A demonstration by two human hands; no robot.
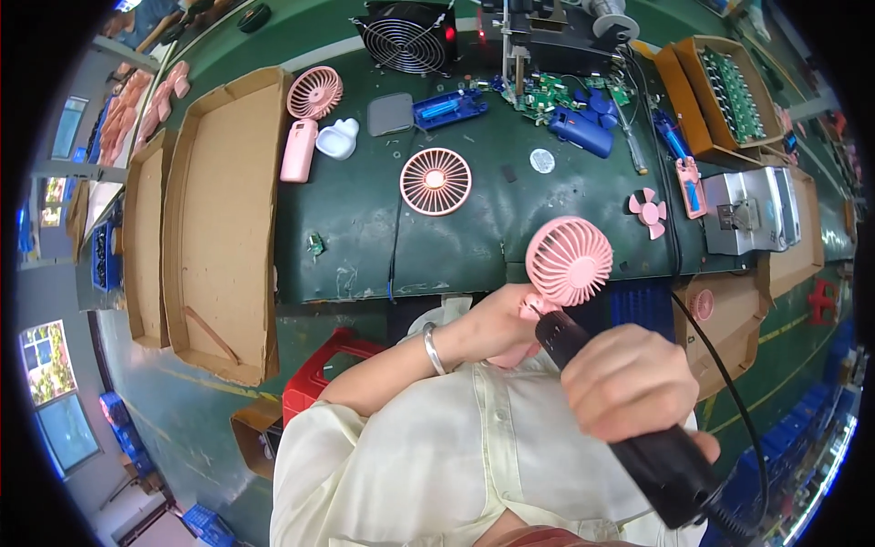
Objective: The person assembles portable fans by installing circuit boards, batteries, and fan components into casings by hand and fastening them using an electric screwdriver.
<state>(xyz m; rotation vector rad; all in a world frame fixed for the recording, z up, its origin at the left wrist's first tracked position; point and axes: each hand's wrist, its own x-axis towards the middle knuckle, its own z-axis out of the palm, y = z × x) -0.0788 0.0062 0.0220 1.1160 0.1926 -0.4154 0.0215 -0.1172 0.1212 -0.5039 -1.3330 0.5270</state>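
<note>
My left hand (499, 321), with a silver bangle at the wrist, grips a pink handheld fan (571, 261) by its lower part, just past the table's front edge. The fan's round slatted head points up and away from me. Wrapped around a black corded electric screwdriver (670, 479) is my right hand (633, 378). The screwdriver's front end meets the fan just below its head, at my left fingers. Its bit and any screw are too small or hidden to make out. On the green mat beyond lie a round pink fan grille (436, 181) and a pink fan blade (648, 214).
Cardboard trays (223, 228) flank the table at left. Farther back are another pink fan (298, 150), a white cup-like part (337, 139), blue housings (581, 132), circuit boards (547, 94) and a black cooling fan (407, 41). A silver metal box (743, 210) stands right; the screwdriver's cord (743, 410) hangs there.
</note>
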